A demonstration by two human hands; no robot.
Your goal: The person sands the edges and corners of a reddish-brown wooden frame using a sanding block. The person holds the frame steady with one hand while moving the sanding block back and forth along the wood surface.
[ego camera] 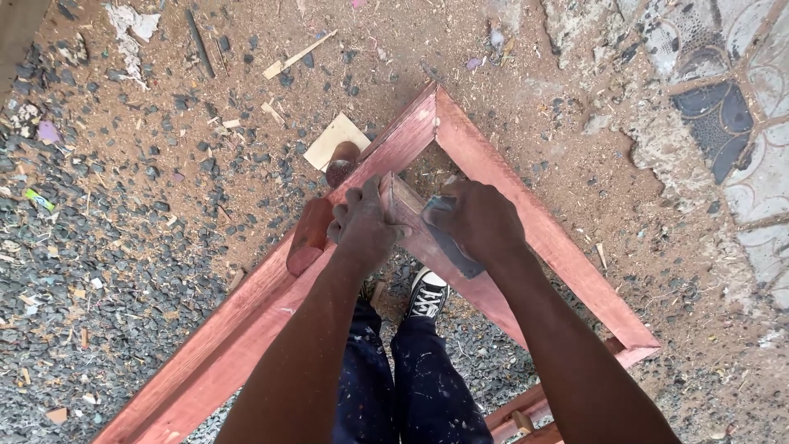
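A red-stained wooden frame [501,177] stands on edge, its mitred corner [434,103] pointing away from me. A short diagonal brace [411,215] crosses just inside that corner. My left hand [366,224] grips the brace's upper end against the left rail [246,316]. My right hand [481,220] presses a grey sheet of abrasive paper [450,238] onto the brace. A reddish-brown rounded piece [311,237] lies across the left rail beside my left hand; what it is I cannot tell.
My black-and-white sneaker [426,294] and paint-speckled dark trousers [427,386] show inside the frame. A pale plywood scrap [335,138] lies beyond the corner, with a thin wood strip [300,54] farther off. Gravel [90,271] is at left and a patterned floor covering [723,123] at upper right.
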